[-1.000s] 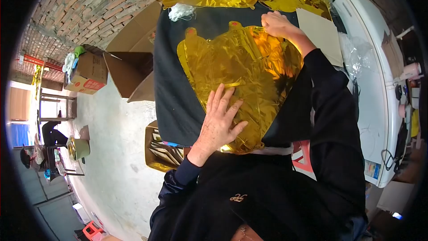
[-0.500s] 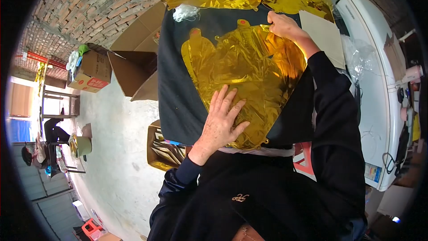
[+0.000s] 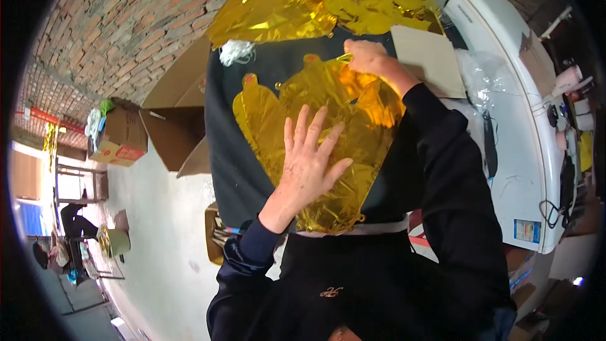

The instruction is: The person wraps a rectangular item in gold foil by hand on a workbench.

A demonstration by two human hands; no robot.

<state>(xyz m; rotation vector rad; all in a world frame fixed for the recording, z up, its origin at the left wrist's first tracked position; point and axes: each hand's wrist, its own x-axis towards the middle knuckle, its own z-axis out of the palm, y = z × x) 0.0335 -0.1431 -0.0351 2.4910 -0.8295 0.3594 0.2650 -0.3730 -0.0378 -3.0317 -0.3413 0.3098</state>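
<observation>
A flat gold foil balloon (image 3: 365,151), wrinkled and uninflated, lies on a dark cloth (image 3: 222,177) in front of me. Two rounded tabs with red dots stick out along its far edge. My left hand (image 3: 309,155) rests flat on the middle of the foil, fingers spread. At the far right edge, my right hand (image 3: 369,58) is closed in a pinch on the foil, which bunches and shines orange beneath it. A tuft of white thread (image 3: 237,52) sits beyond the balloon on the left.
More gold foil sheets (image 3: 271,12) cover the table's far end. A pale cardboard sheet (image 3: 427,61) lies at the right, beside a white appliance (image 3: 514,151). An open cardboard box (image 3: 170,139) stands left of the table, with another box (image 3: 123,139) farther off.
The whole view has shifted, so the table sits lower and further left. My left hand has slid a little farther up the foil; my right hand keeps its pinch.
</observation>
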